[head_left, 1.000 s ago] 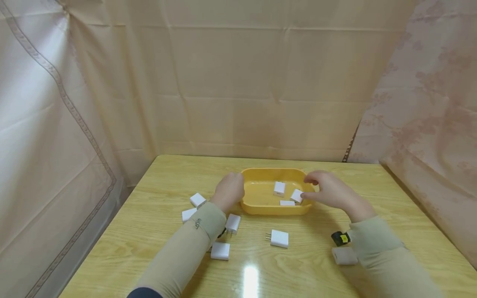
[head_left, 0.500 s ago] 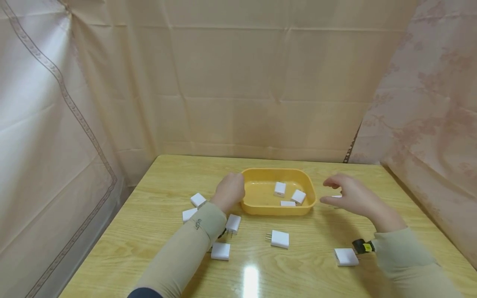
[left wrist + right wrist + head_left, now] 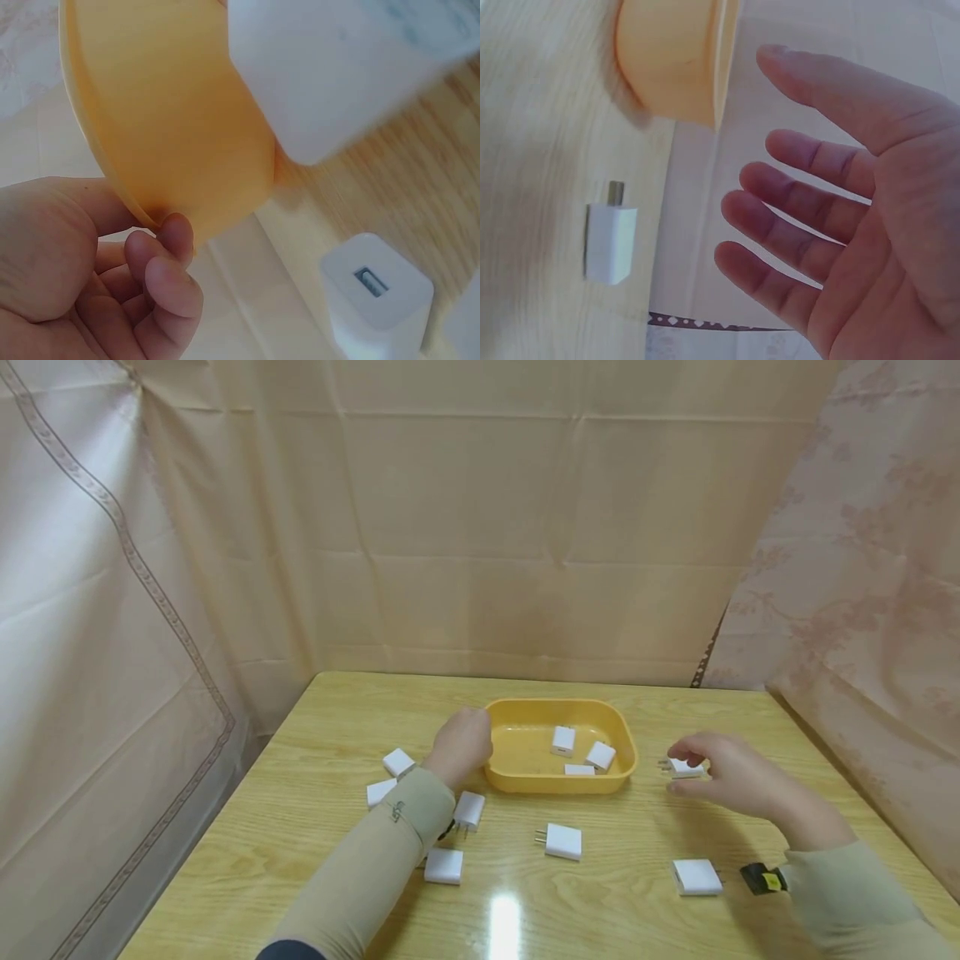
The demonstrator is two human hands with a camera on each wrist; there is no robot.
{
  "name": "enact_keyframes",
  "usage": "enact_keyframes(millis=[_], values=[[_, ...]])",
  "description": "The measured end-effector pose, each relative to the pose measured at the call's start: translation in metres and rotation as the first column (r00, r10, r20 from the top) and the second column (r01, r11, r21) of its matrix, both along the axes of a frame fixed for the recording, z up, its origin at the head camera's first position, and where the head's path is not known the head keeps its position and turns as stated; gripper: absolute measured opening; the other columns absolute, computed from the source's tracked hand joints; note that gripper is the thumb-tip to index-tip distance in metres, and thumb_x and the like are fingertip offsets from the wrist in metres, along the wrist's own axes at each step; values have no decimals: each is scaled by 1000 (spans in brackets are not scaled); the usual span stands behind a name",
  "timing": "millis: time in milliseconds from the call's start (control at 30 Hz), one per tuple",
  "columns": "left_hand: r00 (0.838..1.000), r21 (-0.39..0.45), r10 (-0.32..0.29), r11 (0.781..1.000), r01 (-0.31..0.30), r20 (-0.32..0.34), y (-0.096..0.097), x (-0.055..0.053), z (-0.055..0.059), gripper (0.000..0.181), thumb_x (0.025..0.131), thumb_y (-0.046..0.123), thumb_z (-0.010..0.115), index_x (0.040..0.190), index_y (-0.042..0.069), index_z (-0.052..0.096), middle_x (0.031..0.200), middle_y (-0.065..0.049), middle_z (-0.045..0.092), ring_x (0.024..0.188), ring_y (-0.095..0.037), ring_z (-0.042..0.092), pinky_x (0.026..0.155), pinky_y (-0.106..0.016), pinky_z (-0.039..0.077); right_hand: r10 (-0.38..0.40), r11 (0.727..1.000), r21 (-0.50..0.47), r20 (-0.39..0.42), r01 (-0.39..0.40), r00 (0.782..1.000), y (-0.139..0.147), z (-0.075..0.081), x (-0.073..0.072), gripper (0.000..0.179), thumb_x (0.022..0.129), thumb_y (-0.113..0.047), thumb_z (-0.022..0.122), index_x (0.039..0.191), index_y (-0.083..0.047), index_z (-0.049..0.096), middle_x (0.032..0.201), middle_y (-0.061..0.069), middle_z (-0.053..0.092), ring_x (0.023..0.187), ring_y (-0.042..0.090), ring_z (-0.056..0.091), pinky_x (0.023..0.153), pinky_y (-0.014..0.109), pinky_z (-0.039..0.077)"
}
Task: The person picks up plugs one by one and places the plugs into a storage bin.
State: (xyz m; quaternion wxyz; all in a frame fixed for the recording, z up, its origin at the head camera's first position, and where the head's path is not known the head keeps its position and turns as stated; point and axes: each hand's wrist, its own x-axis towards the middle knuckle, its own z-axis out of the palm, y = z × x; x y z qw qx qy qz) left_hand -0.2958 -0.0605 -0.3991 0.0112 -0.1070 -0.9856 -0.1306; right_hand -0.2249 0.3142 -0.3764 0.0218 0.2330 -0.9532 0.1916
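A yellow plastic basin [image 3: 558,783] stands at the middle of the table, with 3 white chargers inside, one of them a charger [image 3: 563,740] near its centre. My left hand [image 3: 461,747] pinches the basin's left rim between thumb and fingers, as the left wrist view also shows. To the right of the basin, my right hand [image 3: 738,781] hovers over a white plug charger [image 3: 684,768], partly covering it in the head view. Its fingers [image 3: 802,210] are spread and loosely bent, holding nothing. In the right wrist view that charger [image 3: 611,244] lies on the table, apart from the fingers.
On the wooden table [image 3: 622,910] lie more white chargers: one charger [image 3: 562,841] in front of the basin, another charger [image 3: 696,877] at the right front, and several around the left forearm [image 3: 360,877]. A beige cloth [image 3: 480,527] hangs behind the table.
My right hand has left the basin's right side, where a charger now lies inside, and has moved right and toward the front over another charger. The left hand stays on the rim.
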Motion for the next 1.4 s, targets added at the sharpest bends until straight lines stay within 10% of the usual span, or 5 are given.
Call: enact_keyframes(millis=[533, 1400], values=[[999, -2, -30, 1000, 30, -44, 0, -1, -4, 11, 89, -5, 60, 87, 1, 69, 78, -8, 61, 67, -20, 56, 55, -33, 50, 150, 988, -89, 307, -129, 940, 15, -26, 17, 61, 85, -37, 83, 129, 0, 62, 122, 12, 65, 103, 32, 61, 78, 51, 52], [1000, 16, -10, 1000, 10, 6, -2, -1, -1, 9, 89, -5, 63, 93, 0, 70, 84, -8, 64, 70, -20, 59, 59, -31, 52, 133, 991, -40, 350, -126, 927, 20, -49, 21, 60, 83, -39, 84, 126, -2, 65, 118, 3, 66, 99, 23, 61, 81, 37, 53]])
